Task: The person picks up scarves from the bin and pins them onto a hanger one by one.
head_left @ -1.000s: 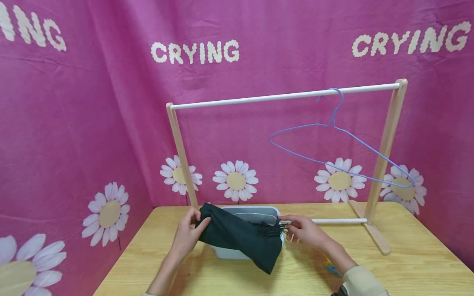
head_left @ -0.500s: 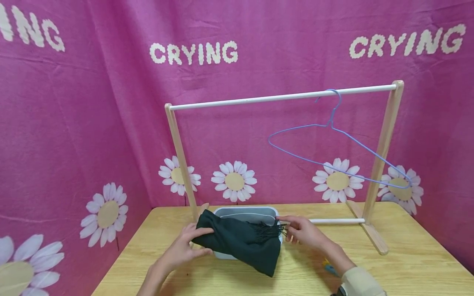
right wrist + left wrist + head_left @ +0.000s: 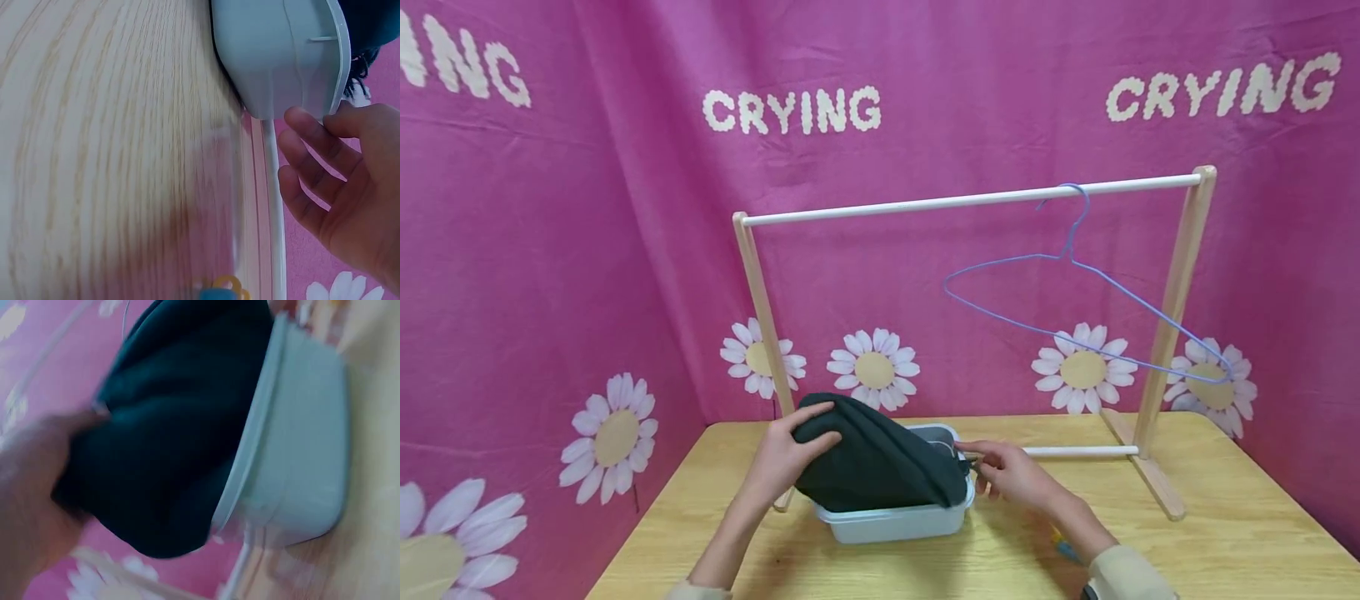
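A dark green fringed scarf (image 3: 872,458), folded over, lies bunched across a pale grey plastic tub (image 3: 898,527) in the head view. My left hand (image 3: 775,462) holds its left end between thumb and fingers, raised above the tub's rim; the left wrist view shows the cloth (image 3: 181,425) spreading from that hand. At the tub's right end, my right hand (image 3: 1015,477) pinches the rim with thumb and forefinger, the other fingers loosely bent. Some dark fringe (image 3: 359,69) hangs over the rim close to that thumb in the right wrist view. Most of the tub's inside is hidden under the scarf.
Behind the tub stands a wooden rack with a white top rail (image 3: 910,202). A blue wire hanger (image 3: 1067,257) hangs from its right half. A small blue and yellow item (image 3: 1063,546) lies on the wooden table (image 3: 1247,533) beside my right forearm.
My left hand, loosely at the scarf's end half a second ago, now lifts that end. The scarf's near edge has risen from the tub's front, baring its front wall. My right hand stays at the rim.
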Demonstrator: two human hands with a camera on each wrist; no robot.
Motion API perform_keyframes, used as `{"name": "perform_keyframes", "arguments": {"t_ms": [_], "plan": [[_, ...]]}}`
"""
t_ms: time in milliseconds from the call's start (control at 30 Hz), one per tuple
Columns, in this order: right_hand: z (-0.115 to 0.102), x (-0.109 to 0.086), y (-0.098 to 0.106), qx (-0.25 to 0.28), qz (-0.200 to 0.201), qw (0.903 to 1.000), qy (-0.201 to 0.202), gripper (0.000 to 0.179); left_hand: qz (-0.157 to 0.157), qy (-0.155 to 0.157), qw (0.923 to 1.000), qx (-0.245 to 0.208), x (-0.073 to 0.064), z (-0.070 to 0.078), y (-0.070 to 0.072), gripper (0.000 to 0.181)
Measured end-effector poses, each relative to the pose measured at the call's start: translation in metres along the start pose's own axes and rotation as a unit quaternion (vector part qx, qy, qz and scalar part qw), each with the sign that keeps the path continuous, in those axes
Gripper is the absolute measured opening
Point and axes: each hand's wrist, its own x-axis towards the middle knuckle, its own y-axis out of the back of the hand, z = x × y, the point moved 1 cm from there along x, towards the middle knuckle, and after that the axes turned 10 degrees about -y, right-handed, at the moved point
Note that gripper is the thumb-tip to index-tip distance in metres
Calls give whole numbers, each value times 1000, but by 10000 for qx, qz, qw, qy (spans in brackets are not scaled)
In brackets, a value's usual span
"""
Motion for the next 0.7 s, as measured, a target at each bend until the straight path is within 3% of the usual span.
{"name": "perform_keyframes", "arguments": {"t_ms": [33, 100, 200, 267, 467, 600, 700], "plan": [[1, 0, 0, -13, 24, 10000, 13, 41, 83, 488, 9988, 65, 5, -8, 0, 46], [2, -1, 1, -37, 25, 10000, -22, 41, 129, 1107, 9935, 213, 9, -23, -1, 46], [4, -3, 0, -40, -34, 9999, -108, 42, 73, 1269, 9909, 435, 5, -37, -3, 45], [3, -4, -1, -28, -33, 9998, -168, 42, 75, 1065, 9930, 502, 0, -40, -3, 43], [-5, -4, -3, -75, 129, 9996, -252, 40, -40, 15, 9985, 553, -5, -31, -2, 42], [-12, -5, -4, -312, 257, 9985, -363, 46, -52, -383, 9985, 399, -5, -25, -3, 42], [-15, -6, -6, -435, 286, 9973, -518, 52, 126, -657, 9976, 188, -3, -21, -4, 41]]}}
